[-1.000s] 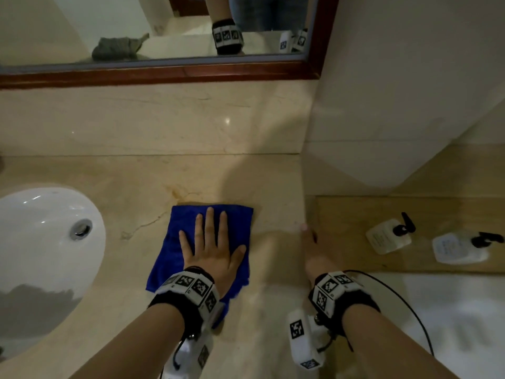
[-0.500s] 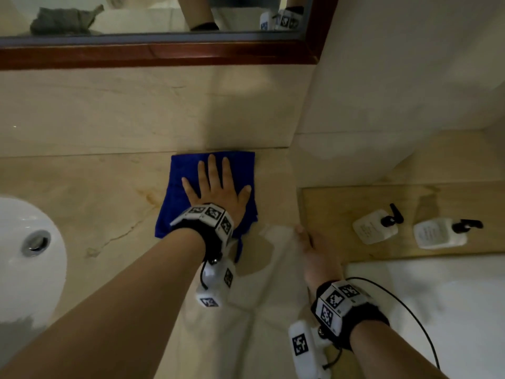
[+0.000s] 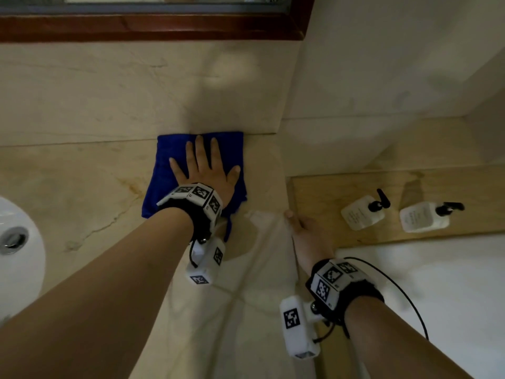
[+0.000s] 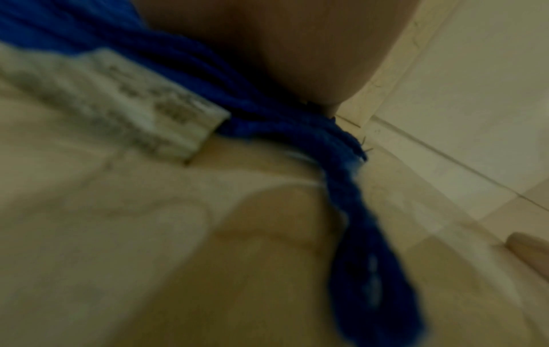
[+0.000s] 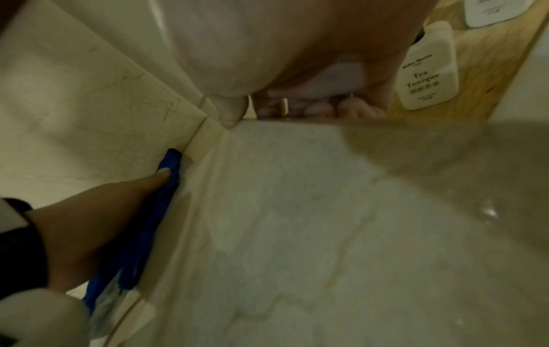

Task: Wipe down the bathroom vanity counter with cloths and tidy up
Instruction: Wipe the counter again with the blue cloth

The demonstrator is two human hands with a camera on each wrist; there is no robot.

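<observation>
Blue cloth pressed flat at the back of the marble vanity counter, its far edge against the backsplash.

The left hand lies palm-down on the cloth with fingers straight and spread, pinching nothing; a white care tag sticks out from the cloth's near edge. To the right of the cloth the right hand grips the counter's right edge, thumb on top and fingers curled over the side. Farther right of the cloth, on a lower wooden shelf, stand two white pump bottles, the nearer labelled "Tea Tonique". Left of the cloth sits the white sink basin with its metal drain. Above the cloth, past the backsplash, runs the wood-framed mirror.
</observation>
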